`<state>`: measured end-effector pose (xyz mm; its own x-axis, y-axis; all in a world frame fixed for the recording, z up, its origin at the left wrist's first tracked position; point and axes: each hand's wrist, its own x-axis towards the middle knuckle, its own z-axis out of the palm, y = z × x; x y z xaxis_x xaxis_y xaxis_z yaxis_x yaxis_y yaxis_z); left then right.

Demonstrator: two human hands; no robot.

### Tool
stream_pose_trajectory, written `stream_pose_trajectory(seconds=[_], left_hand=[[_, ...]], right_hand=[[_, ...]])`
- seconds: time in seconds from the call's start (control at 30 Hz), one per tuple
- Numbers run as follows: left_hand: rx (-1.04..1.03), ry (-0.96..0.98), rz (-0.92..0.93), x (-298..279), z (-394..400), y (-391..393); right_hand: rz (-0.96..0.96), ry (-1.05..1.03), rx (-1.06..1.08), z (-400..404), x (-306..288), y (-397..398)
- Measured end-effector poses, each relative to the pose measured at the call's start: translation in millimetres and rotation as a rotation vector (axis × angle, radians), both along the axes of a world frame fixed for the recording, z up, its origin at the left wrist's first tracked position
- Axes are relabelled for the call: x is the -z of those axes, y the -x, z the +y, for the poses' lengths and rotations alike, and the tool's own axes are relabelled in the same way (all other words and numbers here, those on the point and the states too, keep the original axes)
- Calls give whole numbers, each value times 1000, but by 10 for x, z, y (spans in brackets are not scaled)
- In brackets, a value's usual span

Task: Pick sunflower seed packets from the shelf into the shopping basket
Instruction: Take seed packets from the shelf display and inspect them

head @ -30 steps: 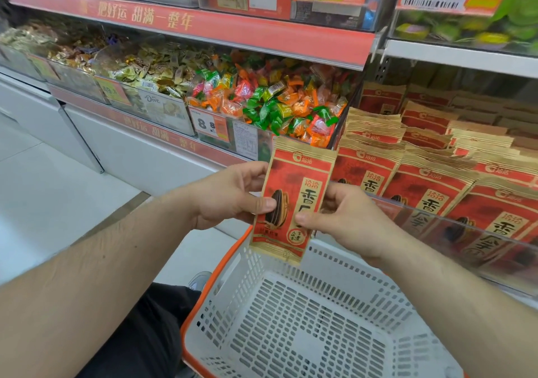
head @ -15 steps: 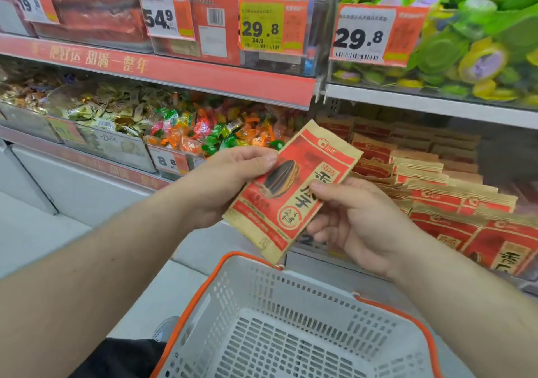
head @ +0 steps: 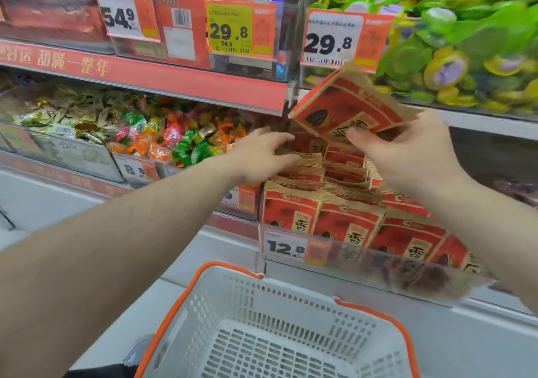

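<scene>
My right hand (head: pixel 413 156) grips a red and tan sunflower seed packet (head: pixel 343 107), tilted and lifted above the shelf stock. My left hand (head: pixel 262 159) reaches into the rows of the same packets (head: pixel 343 220) on the shelf, fingers spread and touching the tops of the rear packets; whether it grips one I cannot tell. The white shopping basket (head: pixel 227 296) with an orange rim sits below the shelf edge, and no packet is visible inside it.
A clear plastic guard with a 12.8 price tag (head: pixel 286 246) fronts the packet row. Mixed wrapped candies (head: pixel 163 139) fill the bin to the left. Green and yellow sweets (head: pixel 465 51) and price tags occupy the shelf above.
My left hand let go of the held packet and reached forward into the shelf stock. My right hand lifted the packet up and to the right. The camera view shifted right.
</scene>
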<state>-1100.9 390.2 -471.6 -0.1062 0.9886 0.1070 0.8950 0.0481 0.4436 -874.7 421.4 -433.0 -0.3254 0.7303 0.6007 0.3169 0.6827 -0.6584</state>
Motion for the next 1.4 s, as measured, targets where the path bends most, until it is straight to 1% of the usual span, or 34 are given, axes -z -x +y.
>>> stream_pose_trajectory(seconds=[0.03, 0.1, 0.37, 0.57, 0.63, 0.7, 0.77, 0.97, 1.13, 1.23, 1.4], left_hand=[[3, 49, -2, 20, 27, 5], [23, 86, -2, 30, 39, 8], [16, 84, 50, 16, -2, -52], [41, 124, 116, 6, -14, -40], [45, 131, 135, -4, -11, -34], [45, 130, 150, -6, -4, -32], [44, 119, 140, 8, 2, -23], [47, 113, 92, 30, 7, -21], [54, 84, 74, 35, -5, -33], [65, 87, 53, 54, -7, -22], [60, 61, 60, 63, -30, -12]], right_hand=[[-47, 0, 12, 59, 19, -1], [-118, -3, 7, 146, 37, 24], [-386, -36, -4, 370, 91, 302], [-645, 143, 57, 668, 218, 565], [-635, 134, 72, 733, 241, 636], [-572, 44, 78, 772, 220, 682], [-569, -27, 78, 818, 193, 723], [-793, -86, 151, 1046, 155, 947], [-834, -103, 183, 1086, 170, 976], [-851, -67, 182, 1064, 185, 945], [-930, -72, 166, 1018, 232, 898]])
